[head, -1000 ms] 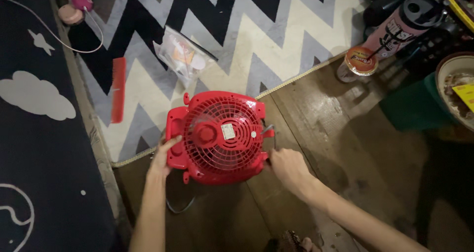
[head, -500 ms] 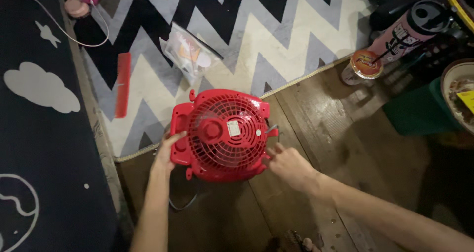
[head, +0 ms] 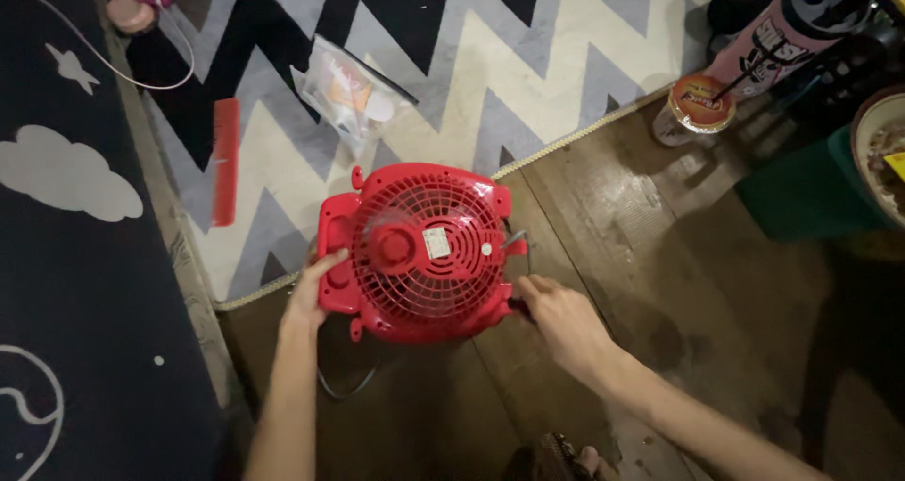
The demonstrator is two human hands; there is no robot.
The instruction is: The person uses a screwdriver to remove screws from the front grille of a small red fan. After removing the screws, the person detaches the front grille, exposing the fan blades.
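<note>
Red box fan (head: 419, 253) lying grille-up on the wooden floor (head: 603, 227), its far edge over the zigzag rug (head: 471, 57). Left hand (head: 309, 297) grips the fan's left side panel, fingers curled on it; right hand (head: 558, 318) pinches the right lower edge. Red comb (head: 224, 161) lies well apart.

A red fan (head: 419, 252) is laid grille-up across the edge of a zigzag rug (head: 490, 57) and wooden floor (head: 641, 255). Its left side is gripped by the left hand (head: 311, 297); its right edge is touched by the right hand (head: 561, 316). A red comb (head: 224, 161) is seen nearby
</note>
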